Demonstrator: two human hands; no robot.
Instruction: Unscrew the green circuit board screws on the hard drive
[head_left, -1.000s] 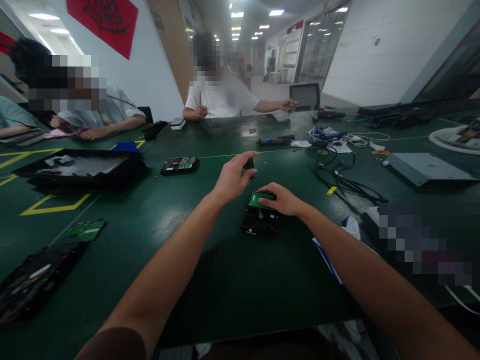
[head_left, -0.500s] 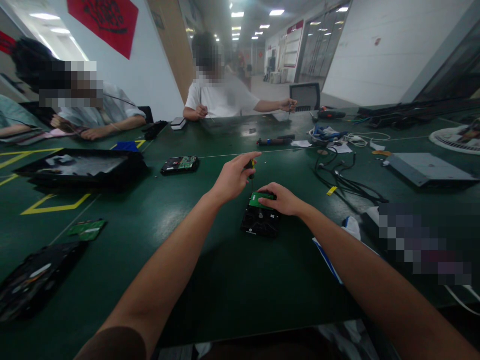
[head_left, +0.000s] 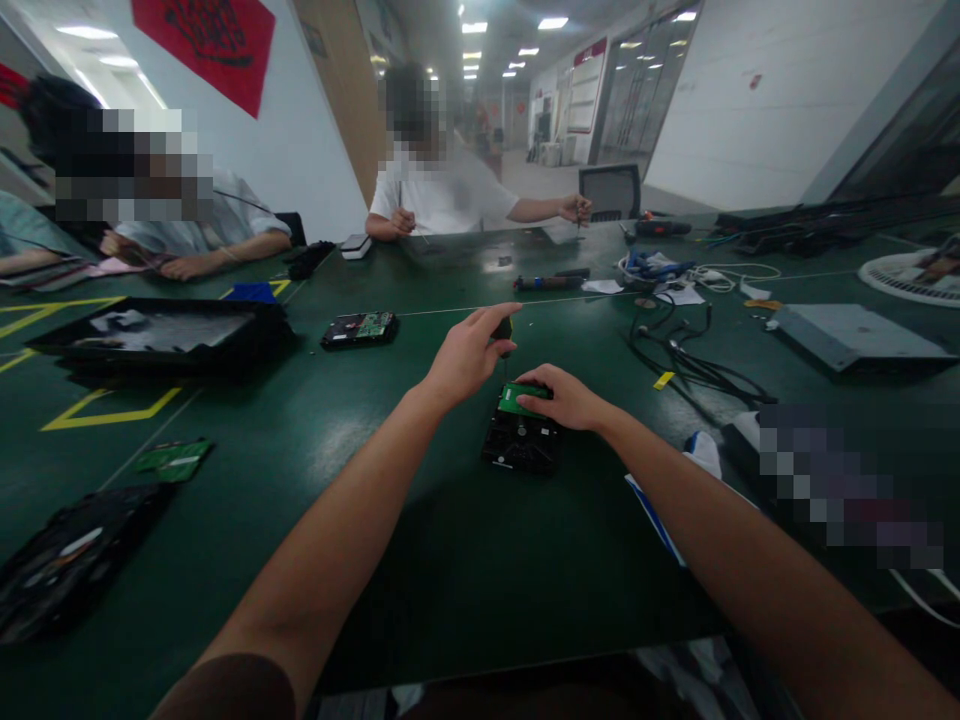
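A black hard drive (head_left: 520, 445) with a green circuit board (head_left: 517, 397) at its far end lies on the green table in front of me. My left hand (head_left: 472, 350) is closed around the handle of a screwdriver (head_left: 506, 328), its thin shaft pointing down at the board's far left corner. Whether the tip sits in a screw is too small to tell. My right hand (head_left: 562, 398) grips the drive's right side, thumb resting on the board and fingers over the far edge.
Another hard drive (head_left: 360, 329) lies farther left, near a black tray (head_left: 165, 335). At the near left are a loose circuit board (head_left: 176, 459) and a dark drive (head_left: 75, 560). Black cables (head_left: 679, 355) and a grey metal box (head_left: 862, 338) occupy the right. Two co-workers sit across.
My left fingers and the screwdriver handle have turned slightly. The hard drive and my right hand stay in place.
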